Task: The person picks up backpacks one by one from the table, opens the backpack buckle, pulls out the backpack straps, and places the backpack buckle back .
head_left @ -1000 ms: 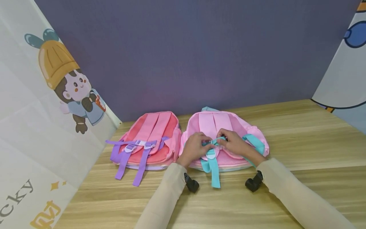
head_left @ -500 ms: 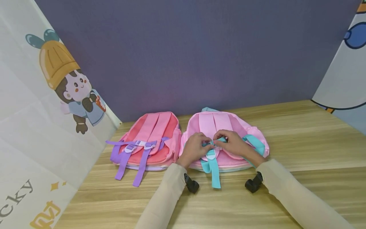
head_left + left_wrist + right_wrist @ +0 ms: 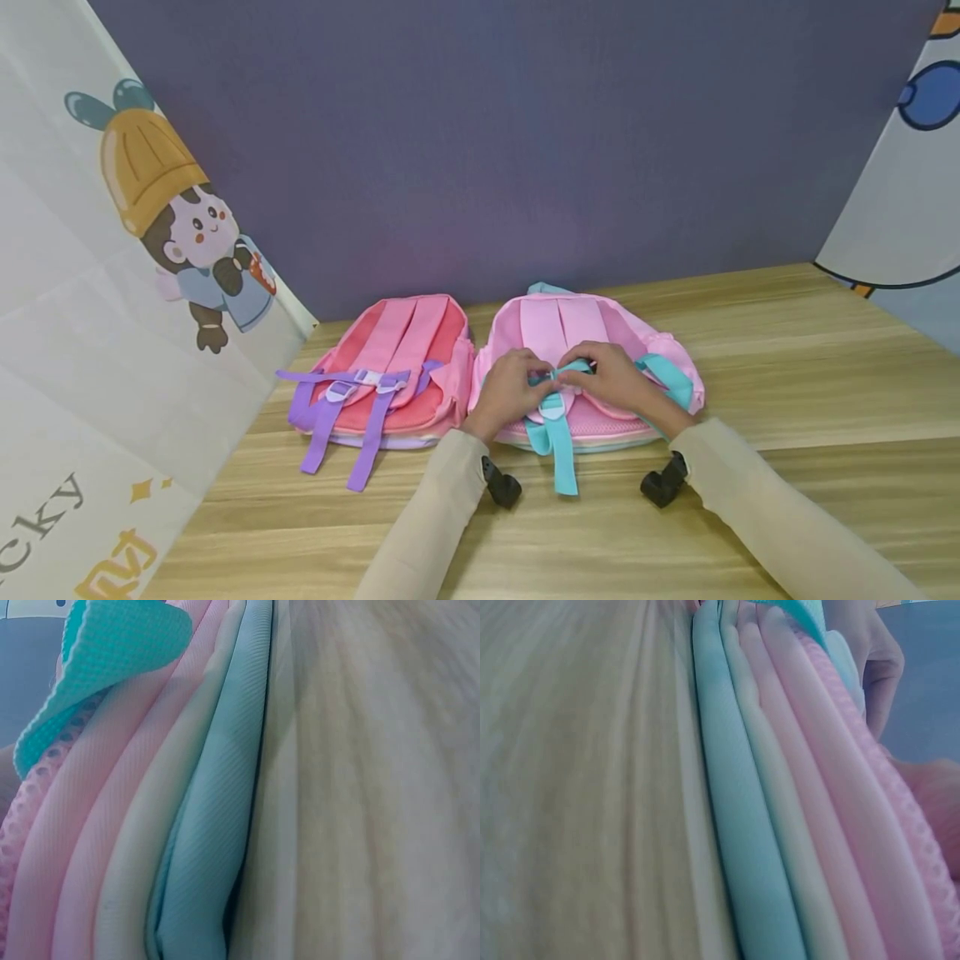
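A pale pink backpack [image 3: 540,325] lies on the table with its shoulder-strap side up. Both hands meet over the lower part of it, at a teal strap [image 3: 577,366] that runs crosswise over the shoulder straps. My left hand [image 3: 512,385] pinches the strap's left part between thumb and fingers. From the other side my right hand [image 3: 611,377] pinches it a little further right, thumb close to the left fingertips. The fingers largely hide what sits on the strap between them. Below hangs a loose teal webbing end [image 3: 562,458] from a white adjuster [image 3: 552,406].
A coral-pink backpack [image 3: 438,400] with purple straps [image 3: 370,446] lies against the left side of the pale pink one. Its white buckle [image 3: 369,377] is joined across the straps. A dark panel [image 3: 487,150] stands behind the wooden table [image 3: 585,550].
The right fingers have shifted slightly left along the teal strap, toward the left fingertips. The left hand and both backpacks have stayed in place.
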`<state>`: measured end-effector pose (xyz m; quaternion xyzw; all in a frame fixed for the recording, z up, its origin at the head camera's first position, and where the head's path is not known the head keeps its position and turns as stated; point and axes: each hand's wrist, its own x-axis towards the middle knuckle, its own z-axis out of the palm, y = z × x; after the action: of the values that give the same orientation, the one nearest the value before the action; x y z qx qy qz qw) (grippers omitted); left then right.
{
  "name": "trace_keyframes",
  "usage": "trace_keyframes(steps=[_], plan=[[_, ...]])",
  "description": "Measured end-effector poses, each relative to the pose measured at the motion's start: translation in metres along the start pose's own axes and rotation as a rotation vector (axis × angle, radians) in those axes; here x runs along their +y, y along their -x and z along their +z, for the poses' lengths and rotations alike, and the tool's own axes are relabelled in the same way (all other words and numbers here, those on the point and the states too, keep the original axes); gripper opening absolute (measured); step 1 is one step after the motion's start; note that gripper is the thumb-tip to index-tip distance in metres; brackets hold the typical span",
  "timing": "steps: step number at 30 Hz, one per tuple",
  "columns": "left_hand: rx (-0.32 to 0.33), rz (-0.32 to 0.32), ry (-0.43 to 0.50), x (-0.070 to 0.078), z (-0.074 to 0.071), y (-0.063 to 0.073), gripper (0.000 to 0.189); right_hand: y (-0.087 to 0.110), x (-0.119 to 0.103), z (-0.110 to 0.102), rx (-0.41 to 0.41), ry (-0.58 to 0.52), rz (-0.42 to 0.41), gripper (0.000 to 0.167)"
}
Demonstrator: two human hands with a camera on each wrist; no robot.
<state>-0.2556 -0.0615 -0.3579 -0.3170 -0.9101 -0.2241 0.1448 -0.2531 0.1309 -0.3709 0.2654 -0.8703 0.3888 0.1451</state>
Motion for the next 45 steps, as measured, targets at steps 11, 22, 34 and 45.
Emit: trace_keyframes(steps=[11,22,34,45], plan=[[0.003,0.005,0.002,0.0002,0.0002,-0.0006,0.023,-0.0008,-0.0017,-0.0008,0.002,0.001,0.004,0.006],[0.008,0.015,-0.024,0.0004,0.0005,-0.0005,0.023,-0.0001,-0.0017,-0.0006,0.002,0.009,0.002,0.005],[0.006,0.009,-0.016,0.0013,-0.0007,-0.0001,0.023,-0.0004,-0.0018,0.0000,0.001,0.003,-0.037,0.010],[0.016,0.017,-0.014,0.0014,-0.0008,-0.0007,0.024,-0.0010,-0.0006,0.0002,0.001,0.014,-0.087,0.006]])
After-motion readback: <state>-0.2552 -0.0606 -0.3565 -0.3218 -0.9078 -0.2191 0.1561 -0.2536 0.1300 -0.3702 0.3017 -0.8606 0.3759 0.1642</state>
